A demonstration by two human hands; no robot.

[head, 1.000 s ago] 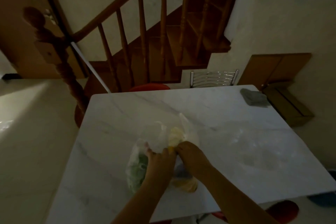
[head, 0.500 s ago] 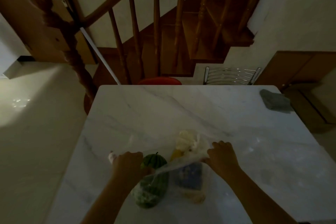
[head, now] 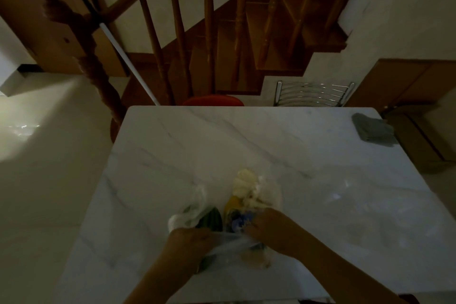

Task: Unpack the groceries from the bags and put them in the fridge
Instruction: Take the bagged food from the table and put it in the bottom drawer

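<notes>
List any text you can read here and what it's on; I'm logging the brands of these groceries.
No text can be read.
Blue packet in the plastic bag: it has printing, but it is too dark and blurred to read.
Yellow item, white item, green melon: no label visible.
Grey cloth on the table: no text.

Open marble table (head: pixel 246 136) all round the bag (head: pixel 246 195); only a grey cloth (head: pixel 372 128) at the far right corner.

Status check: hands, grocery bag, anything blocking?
Left hand and right hand both gripping the plastic bag on the table. Groceries not yet out. Nothing blocking; grey cloth far corner.
</notes>
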